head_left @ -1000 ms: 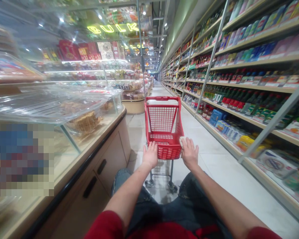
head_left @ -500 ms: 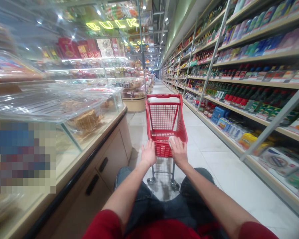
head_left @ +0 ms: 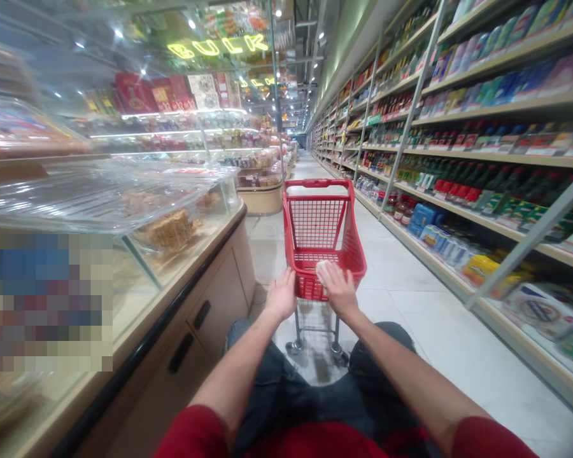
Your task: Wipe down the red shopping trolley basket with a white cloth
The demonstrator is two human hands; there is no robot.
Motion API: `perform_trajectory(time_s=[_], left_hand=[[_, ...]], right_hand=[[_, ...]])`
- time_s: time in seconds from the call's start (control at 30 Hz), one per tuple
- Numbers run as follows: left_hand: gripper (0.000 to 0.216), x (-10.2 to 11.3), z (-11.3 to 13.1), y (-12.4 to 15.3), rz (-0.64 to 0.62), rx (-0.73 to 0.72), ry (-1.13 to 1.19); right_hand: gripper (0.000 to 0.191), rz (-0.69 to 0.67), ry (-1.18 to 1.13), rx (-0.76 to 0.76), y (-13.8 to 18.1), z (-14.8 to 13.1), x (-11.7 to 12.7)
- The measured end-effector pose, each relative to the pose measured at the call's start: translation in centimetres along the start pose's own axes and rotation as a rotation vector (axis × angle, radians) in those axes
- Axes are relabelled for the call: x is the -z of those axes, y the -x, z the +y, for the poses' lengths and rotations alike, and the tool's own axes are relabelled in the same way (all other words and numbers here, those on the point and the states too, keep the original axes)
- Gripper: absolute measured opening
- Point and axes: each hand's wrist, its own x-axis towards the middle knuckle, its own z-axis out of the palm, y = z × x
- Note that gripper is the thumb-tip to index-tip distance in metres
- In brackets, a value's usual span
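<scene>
Beside stocked supermarket shelves (head_left: 496,156), holding a white cloth (head_left: 322,270) in right hand (head_left: 341,289) against the red shopping cart (head_left: 310,287). Resting left hand (head_left: 281,296), with outstretched fingers, at its near left corner.

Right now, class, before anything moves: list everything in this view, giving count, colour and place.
Shopping cart: one, red with grey legs, centre
Cloth or tissue: one, white, under the right fingers at the cart's near edge
Glass case: one, clear on a pale cabinet, left
Handles: two, black, on that cabinet
BULK sign: one fully legible, yellow-green, upper left
Shelving: one long run, pale, right
Bottles: many, dark, middle shelves
Floor tiles: several, whitish, centre
Jeans: one pair, dark blue, below
Sleeves: two, red, bottom
Left hand: one, bare, cart's near left corner
Right hand: one, bare, cart's near edge
</scene>
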Motion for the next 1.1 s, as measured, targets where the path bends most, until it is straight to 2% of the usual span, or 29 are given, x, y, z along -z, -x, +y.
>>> perform_trajectory(time_s=[0.1, 0.33, 0.53, 0.6, 0.77, 0.9, 1.0, 1.1], left_hand=[[0.077, -0.4, 0.7, -0.2, 0.003, -0.035, -0.009], [0.075, -0.5, 0.9, -0.5, -0.025, -0.031, -0.087], [0.077, 0.1, 1.0, -0.4, -0.069, -0.015, -0.109], [0.077, 0.0, 1.1, -0.4, -0.071, -0.015, -0.105], [0.074, -0.5, 1.2, 0.6, -0.084, 0.016, -0.124], [0.072, -1.2, 1.1, 2.2, -0.122, -0.002, -0.166], [0.073, -1.8, 1.4, 2.8, -0.166, 0.0, -0.171], [0.074, -2.3, 2.2, 2.7, -0.162, 0.013, -0.16]], right_hand=[[0.047, 0.021, 0.033, -0.079, 0.5, 1.4, 0.3], [0.045, 0.026, -0.04, 0.052, -1.7, -2.4, -0.9], [0.041, 0.06, 0.012, -0.08, -0.1, 1.1, -0.1], [0.042, 0.065, 0.026, -0.097, 0.1, 1.2, 0.2], [0.038, -0.033, -0.04, 0.123, 1.2, -2.5, -1.6], [0.038, -0.138, -0.07, 0.129, 4.8, -3.8, -3.2], [0.038, -0.153, -0.088, 0.079, 6.1, -2.8, -2.2], [0.042, -0.056, -0.117, 0.031, 4.8, -1.2, 0.2]])
